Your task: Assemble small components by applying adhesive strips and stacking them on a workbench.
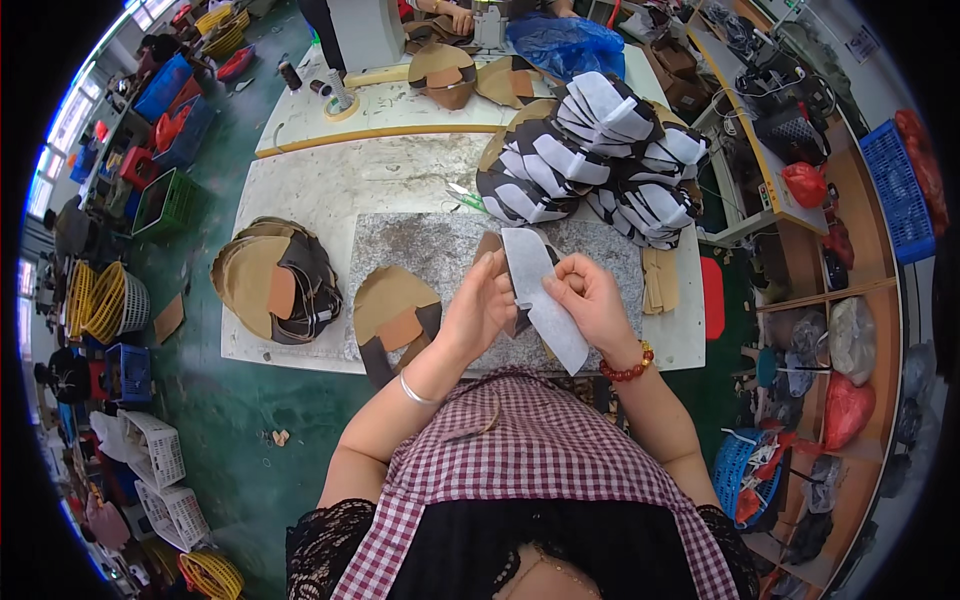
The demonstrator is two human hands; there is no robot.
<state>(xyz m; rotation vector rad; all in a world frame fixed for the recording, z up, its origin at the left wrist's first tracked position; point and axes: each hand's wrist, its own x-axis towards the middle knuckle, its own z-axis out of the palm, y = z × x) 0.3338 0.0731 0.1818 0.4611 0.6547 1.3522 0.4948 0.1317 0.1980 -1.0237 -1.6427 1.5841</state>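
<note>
White crates (pixel 155 450) and a green crate (pixel 165 205) line the floor at far left. On the table (pixel 310 175), a pile (pixel 250 285) of tan and black pieces sits at the left end. Next comes a tan piece (pixel 385 300), its lower right partly hidden by the left forearm. Beyond it lie green-handled snips (pixel 466 198); farther back, another person's hand (pixel 457 18) is at a machine.

The left hand (pixel 480 308) is raised, palm turned inward, fingers loosely bent at the near edge of a white strip (pixel 532 262); I cannot tell whether they grip it. The strip slants over the grey board (pixel 385 235), covering part of a brown piece (pixel 488 244). The right hand (pixel 592 305) pinches its right edge between thumb and fingers.

Black-and-white stacks (pixel 600 150) crowd the back right, beside a blue bag (pixel 570 45). Farther right, print on a wall notice (pixel 862 45) is too small to read.
</note>
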